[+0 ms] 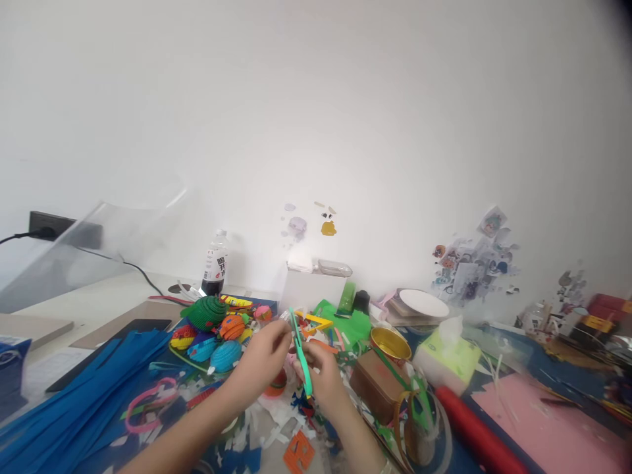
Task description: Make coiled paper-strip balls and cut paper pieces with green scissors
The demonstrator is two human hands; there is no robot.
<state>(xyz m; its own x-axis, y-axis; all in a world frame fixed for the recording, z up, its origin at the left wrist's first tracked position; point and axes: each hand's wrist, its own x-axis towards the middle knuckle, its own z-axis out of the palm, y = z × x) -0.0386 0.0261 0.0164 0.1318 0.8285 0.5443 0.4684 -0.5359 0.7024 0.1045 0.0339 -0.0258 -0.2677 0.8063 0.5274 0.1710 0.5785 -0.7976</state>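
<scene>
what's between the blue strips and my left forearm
In the head view, a pink ring and some white scraps lie between the blue strips and your left forearm.

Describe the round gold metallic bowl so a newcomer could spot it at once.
Below the white wall, find the lime-green tissue box, right of the person's right hand. Just left of it, in view above the brown rectangular box, is the gold metallic bowl. Its gold, open round rim sets it apart from both boxy neighbours.
</scene>
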